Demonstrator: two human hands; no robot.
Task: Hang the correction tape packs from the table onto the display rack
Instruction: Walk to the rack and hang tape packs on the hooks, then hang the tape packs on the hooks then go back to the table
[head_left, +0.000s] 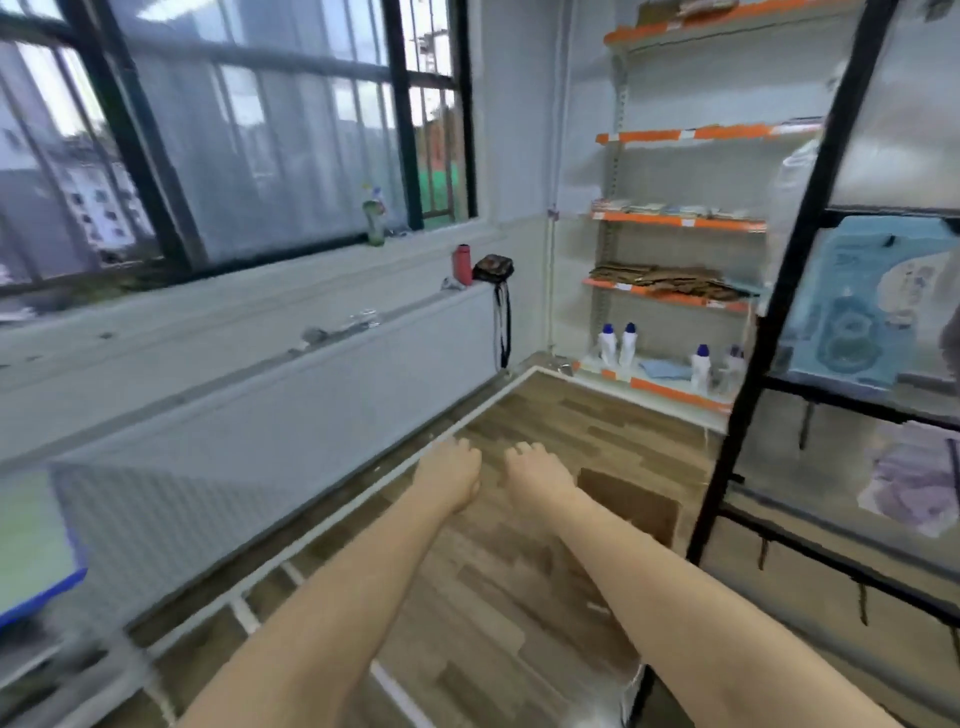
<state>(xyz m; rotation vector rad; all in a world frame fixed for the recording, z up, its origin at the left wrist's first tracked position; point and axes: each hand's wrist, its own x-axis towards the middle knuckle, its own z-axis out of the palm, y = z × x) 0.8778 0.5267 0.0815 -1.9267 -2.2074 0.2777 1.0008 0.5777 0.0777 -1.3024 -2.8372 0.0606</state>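
head cam — worn high | faces forward-down | blurred room corner

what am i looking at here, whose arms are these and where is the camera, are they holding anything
There is no machine here: the single picture comes from a wide-angle camera worn on a person's head, looking forward and down. The two bare arms are that person's own. The left hand and right hand are stretched out side by side over the wood-pattern floor, fingers loosely curled, holding nothing. On the right stands a black metal-framed display rack with a pale blue pack hanging on it. Behind is a white shelf unit with orange edges carrying white bottles with blue caps. The picture is blurred.
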